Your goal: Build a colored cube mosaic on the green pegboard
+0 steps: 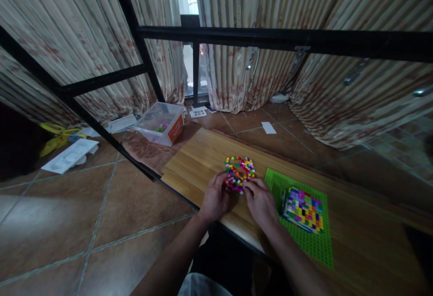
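Note:
A loose heap of small colourful building bricks [240,172] lies on the wooden tabletop [199,156]. At its left edge is my left hand [215,198], fingers curled in against the bricks; what they hold, if anything, is too small to make out. My right hand [260,200] pinches with thumb and forefinger at the heap's lower right edge, and the thing between the fingertips cannot be made out. Right of my right hand, a green baseplate [306,246] carries a multicoloured block of stacked bricks [303,209], several layers high.
Behind the table's left end stands a clear plastic box [158,125] with a few bricks inside. A white tray [70,155] and a yellow object [56,137] lie on the tiled floor at left. A black metal frame [223,33] crosses before striped curtains [233,75].

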A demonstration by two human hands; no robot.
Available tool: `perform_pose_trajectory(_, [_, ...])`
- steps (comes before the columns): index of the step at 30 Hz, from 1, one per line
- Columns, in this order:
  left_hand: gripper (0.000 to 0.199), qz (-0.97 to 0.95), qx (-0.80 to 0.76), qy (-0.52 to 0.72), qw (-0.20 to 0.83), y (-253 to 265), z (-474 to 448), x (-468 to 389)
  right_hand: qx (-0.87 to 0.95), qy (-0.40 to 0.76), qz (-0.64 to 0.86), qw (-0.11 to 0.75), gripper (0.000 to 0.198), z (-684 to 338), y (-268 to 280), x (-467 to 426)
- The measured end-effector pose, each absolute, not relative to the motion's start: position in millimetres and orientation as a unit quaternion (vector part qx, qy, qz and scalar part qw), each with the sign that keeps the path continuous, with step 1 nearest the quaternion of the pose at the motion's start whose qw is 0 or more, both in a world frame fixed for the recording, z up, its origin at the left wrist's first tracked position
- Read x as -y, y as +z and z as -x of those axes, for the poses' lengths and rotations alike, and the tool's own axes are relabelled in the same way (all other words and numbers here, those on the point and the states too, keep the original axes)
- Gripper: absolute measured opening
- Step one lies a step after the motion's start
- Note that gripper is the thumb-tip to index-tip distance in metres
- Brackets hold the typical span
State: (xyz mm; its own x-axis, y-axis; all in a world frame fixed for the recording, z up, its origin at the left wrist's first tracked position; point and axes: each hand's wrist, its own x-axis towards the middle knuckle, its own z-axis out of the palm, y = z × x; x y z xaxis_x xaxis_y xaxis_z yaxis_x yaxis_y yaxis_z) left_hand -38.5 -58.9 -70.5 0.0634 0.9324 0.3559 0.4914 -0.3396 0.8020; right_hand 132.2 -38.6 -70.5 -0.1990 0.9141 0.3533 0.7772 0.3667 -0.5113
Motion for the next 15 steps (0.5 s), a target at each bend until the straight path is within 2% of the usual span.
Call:
perform_pose_trajectory(11, [0.073,-0.635,-0.508,0.514,0.271,-80,44,58,0.777,0.151,0.514,0.330,0.019,-118,-67,49])
perform_pose_trajectory(15, [0.065,-0.632,-0.520,0.515,0.255,-81,43,56,0.772,0.127,0.534,0.321,0.019,-123,-70,46])
